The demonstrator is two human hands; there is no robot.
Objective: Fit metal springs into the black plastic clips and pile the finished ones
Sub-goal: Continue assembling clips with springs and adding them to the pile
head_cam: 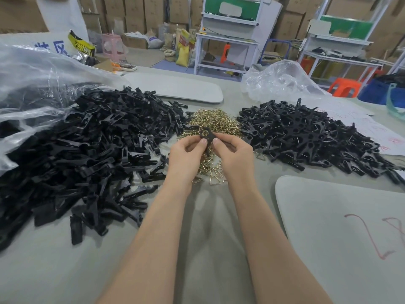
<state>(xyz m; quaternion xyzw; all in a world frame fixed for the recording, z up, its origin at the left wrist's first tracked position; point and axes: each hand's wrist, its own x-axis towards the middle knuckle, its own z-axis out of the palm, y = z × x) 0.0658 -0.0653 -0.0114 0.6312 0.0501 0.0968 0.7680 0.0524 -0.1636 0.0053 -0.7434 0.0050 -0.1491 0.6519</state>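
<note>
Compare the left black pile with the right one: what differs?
The left pile is bigger, partly under a clear bag; the right pile is smaller. The left pile holds straight pieces; the right pile holds crossed clips with wire showing. Both are black plastic.

Head-worn wide view, forward and down over the table (208, 220)

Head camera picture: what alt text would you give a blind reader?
A person's left hand and right hand pinch one black clip over a heap of gold springs on a grey table. Unsprung clips are piled left, finished clips right.
</note>
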